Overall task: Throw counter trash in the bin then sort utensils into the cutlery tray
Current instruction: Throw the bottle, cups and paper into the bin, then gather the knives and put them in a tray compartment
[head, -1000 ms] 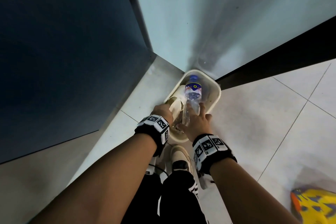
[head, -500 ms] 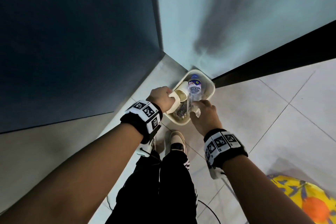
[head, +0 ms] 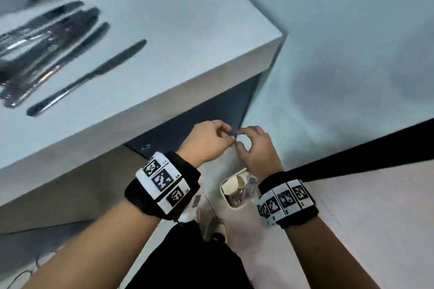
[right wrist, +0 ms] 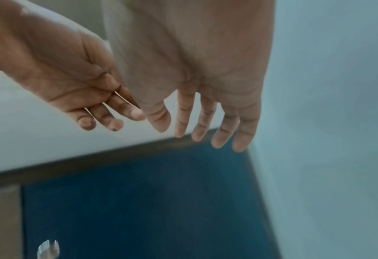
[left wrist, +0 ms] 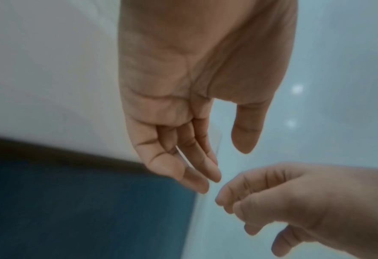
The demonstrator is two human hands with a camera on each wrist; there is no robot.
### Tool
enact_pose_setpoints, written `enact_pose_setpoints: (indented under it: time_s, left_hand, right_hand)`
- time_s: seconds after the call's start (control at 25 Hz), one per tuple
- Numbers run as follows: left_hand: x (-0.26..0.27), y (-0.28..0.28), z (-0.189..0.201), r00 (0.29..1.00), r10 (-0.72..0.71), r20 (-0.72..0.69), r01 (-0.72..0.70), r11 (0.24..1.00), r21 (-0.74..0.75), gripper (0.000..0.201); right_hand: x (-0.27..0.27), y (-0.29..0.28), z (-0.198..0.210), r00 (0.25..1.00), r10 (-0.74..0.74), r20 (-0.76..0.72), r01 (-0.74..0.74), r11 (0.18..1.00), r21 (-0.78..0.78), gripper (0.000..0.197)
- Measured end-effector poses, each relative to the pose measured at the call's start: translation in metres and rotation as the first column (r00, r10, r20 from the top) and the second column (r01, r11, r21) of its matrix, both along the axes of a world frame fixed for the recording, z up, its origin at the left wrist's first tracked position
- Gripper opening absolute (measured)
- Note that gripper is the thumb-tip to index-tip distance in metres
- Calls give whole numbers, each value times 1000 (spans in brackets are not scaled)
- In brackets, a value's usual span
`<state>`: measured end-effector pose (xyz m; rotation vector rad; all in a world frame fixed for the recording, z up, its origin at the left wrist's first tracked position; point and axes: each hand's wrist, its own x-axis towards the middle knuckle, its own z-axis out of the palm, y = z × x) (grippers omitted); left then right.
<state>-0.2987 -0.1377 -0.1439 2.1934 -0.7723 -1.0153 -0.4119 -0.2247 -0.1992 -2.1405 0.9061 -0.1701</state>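
Both of your hands are empty. Your left hand point(head: 206, 141) hangs with its fingers loosely curled, and your right hand point(head: 257, 148) is relaxed too, fingertips near the left's, neither touching anything. They hover in front of the dark blue cabinet front point(head: 211, 112), below the corner of the pale grey worktop point(head: 187, 30).

The small cream plastic bin point(head: 226, 191) sits on the floor tiles near your feet, partly hidden by your right wrist. It holds a pale paper cup point(head: 236, 183) and some clear crumpled plastic (the rest of the contents are too blurred to name). Judging by that, the trash half of the job looks done, so the step in hand is turning to the utensils.

On the worktop, a dark-handled table knife point(head: 87, 77) lies alone, apart from the cluster of dark-handled metal cutlery point(head: 44, 37) to its left. The cutlery tray is not clearly in view; the pale shape at the top left is too smeared to identify.

To do this well, locate the tray's compartments before you lift anything. Start with the lone knife, since it is easiest to pinch by the handle. Then separate the pile piece by piece, gripping handles rather than blades, and lay each type in its own compartment.
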Motion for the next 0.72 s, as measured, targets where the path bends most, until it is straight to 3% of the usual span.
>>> enact_pose_setpoints:
  time_s: [0.16,0.32,0.48,0.64,0.72]
  left_hand:
    - [34,49,90,975,207,79,-192,968,-164,27]
    - [72,102,140,907,400,130,-358,896,-262,24]
    - [130,141,153,828,493,266,-448,868,-215,30]
    - [183,160,146,812,419,406,-432,900,-63,35]
    - [203,161,139,823,341,454,-385,923,4,37]
  right_hand:
    - [42,11,90,976,176,126,-163,981,-103,29]
    - [87,28,139,945,297,134,-283,952,-116,27]
    - [144,46,166,913,403,71,-390,909,-145,26]
    - [203,58,178,874,482,-56,-482,850,-213,25]
    - [233,58,177,819,535,-208,-572,785,-238,29]
